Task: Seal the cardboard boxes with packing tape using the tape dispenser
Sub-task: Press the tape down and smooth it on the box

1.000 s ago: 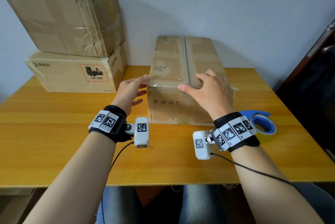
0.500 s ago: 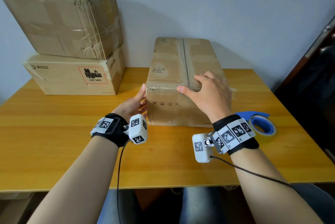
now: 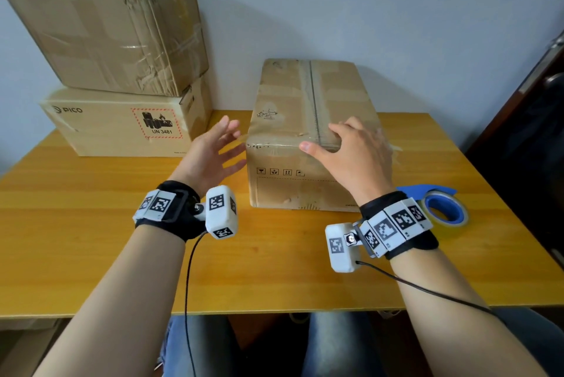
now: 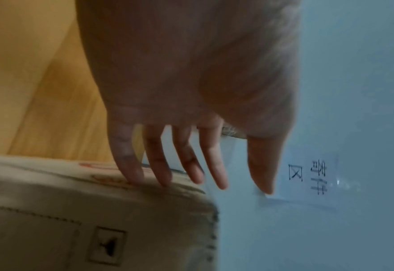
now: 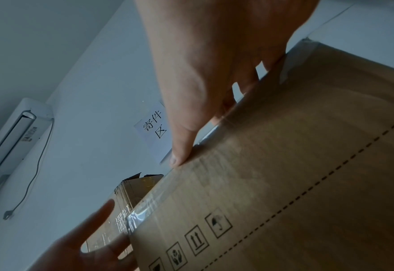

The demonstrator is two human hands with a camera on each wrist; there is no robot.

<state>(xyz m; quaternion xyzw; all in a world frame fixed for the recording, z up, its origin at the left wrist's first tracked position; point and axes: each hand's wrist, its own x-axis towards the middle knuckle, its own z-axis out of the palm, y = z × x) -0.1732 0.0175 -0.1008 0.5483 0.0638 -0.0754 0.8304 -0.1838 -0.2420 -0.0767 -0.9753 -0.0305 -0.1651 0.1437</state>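
Note:
A long cardboard box (image 3: 290, 108) lies on the wooden table (image 3: 274, 270), clear tape shining along its near top edge. My right hand (image 3: 354, 151) rests on that edge, with the fingers on top by the centre seam and the thumb along the taped rim; the right wrist view shows the same hand (image 5: 214, 73) on the box (image 5: 284, 174). Beside the box's left face my left hand (image 3: 213, 151) is held with fingers spread and straight, holding nothing. In the left wrist view its fingertips (image 4: 133, 174) are at the box's corner (image 4: 98, 210). The blue tape dispenser (image 3: 439, 205) lies on the table behind my right wrist.
Two more cardboard boxes are stacked at the back left: a crumpled one (image 3: 106, 32) on a flat PICO box (image 3: 116, 129). A dark door (image 3: 534, 147) stands close to the table's right edge. The wall runs directly behind the boxes.
My left hand left the box's top left corner, dropped along the left side, and now hovers beside it with fingers spread. My right hand has stayed on the near top edge.

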